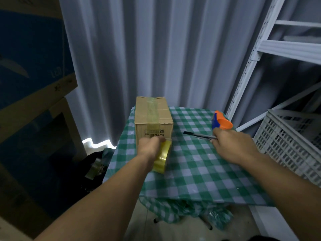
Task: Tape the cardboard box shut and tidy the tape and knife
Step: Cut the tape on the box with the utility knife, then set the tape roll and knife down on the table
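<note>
We are gripping tape roll (161, 159) in left hand (150, 146), touching front of taped cardboard box (152, 115) on worktop (199, 171); right hand (231, 145) is pinching knife (199, 135), long axis pointing left toward box.

cardboard box (153, 117) sits on the counter (199, 171), far-left, close to the back edge. tape roll (162, 157) stands on edge just in front of the box, left hand (151, 145) on top of it. knife (199, 135) lies right of the box, near end in the fingers (217, 133) of the right hand (232, 145). plastic tool (221, 121) is just behind that hand, at the counter's far-right corner. crate (286, 141) is off the counter to the right, shelf rack (260, 49) behind it. stacked cartons (34, 84) left of the counter, curtain (156, 49) behind it all.
</note>
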